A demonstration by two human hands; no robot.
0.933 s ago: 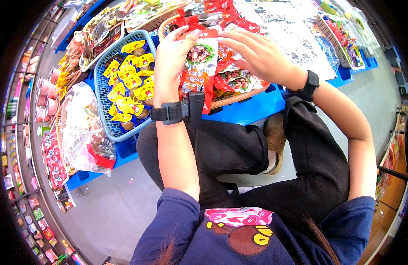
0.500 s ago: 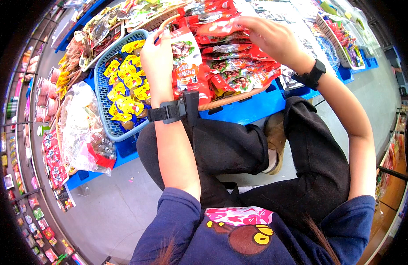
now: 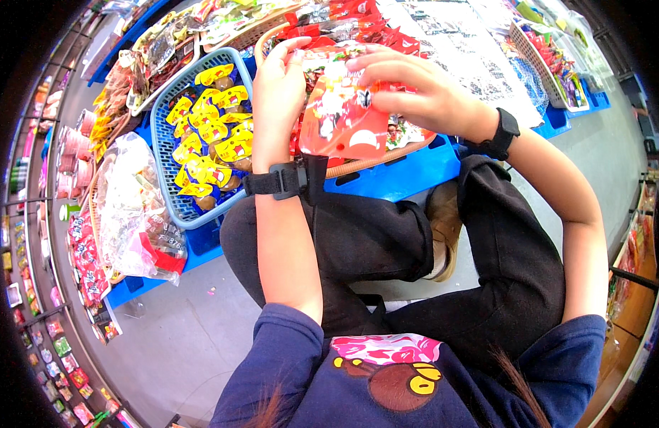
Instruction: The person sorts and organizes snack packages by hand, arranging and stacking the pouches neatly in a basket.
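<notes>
My right hand (image 3: pixel 422 89) holds a shiny red snack packet (image 3: pixel 347 125), fingers across its face, over the front of a basket (image 3: pixel 372 162) with a tan rim. Rows of similar red packets (image 3: pixel 344 28) fill that basket. My left hand (image 3: pixel 278 89) is by the basket's left side, beside the held packet, its thumb and index finger apart; its other fingers are mostly hidden. Just left of it stands a blue plastic basket (image 3: pixel 158 153) of yellow-and-blue wrapped snacks (image 3: pixel 212 128).
Blue pallets (image 3: pixel 408 182) bear the baskets. At the left lies a clear plastic bag (image 3: pixel 133 207) with packets. Printed white sheets (image 3: pixel 461 57) lie right of the red packets, and another basket (image 3: pixel 543 71) is at the far right. Shelves (image 3: pixel 48 285) line the left side.
The red packet has come toward me and now stands in front of the rows, its face toward me. My right hand moved left and nearer; my left hand shifted slightly right.
</notes>
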